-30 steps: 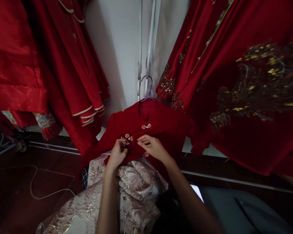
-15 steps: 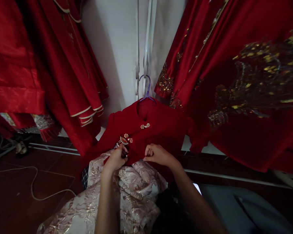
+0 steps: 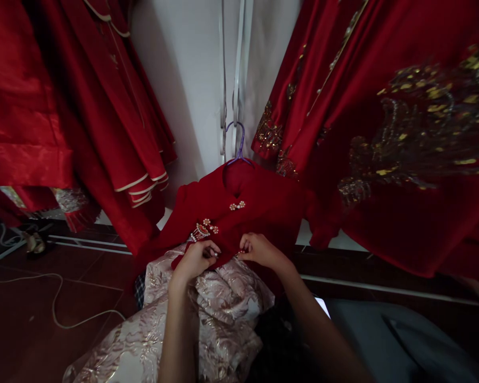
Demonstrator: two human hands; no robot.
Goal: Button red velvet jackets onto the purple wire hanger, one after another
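Observation:
A dark red jacket (image 3: 269, 199) hangs on a purple hanger (image 3: 240, 139), its lower front spread toward me. Fastened across its front near the neck is a flower-shaped beaded clasp (image 3: 237, 205). Lower, on the left side of the front, sits a jewelled ornament (image 3: 200, 231) with hanging beads. My left hand (image 3: 195, 260) is closed in a pinch on a small pearl fastener (image 3: 216, 255). Opposite it, my right hand (image 3: 261, 250) pinches a small beaded fastener (image 3: 239, 254) at the jacket front, partly hidden by the fingers. A gap separates the two hands.
Pale pink and gold brocade fabric (image 3: 143, 335) lies bunched under my forearms. Red garments (image 3: 120, 122) hang at left; a sequinned red garment (image 3: 391, 223) hangs at right. A white cable (image 3: 56, 298) crosses the floor. A lit screen (image 3: 322, 307) shows near a grey surface (image 3: 367, 330).
My left hand has moved right, closer to my right hand, with the pearl fastener in its fingers. My right hand has shifted only slightly, and its beaded fastener shows more.

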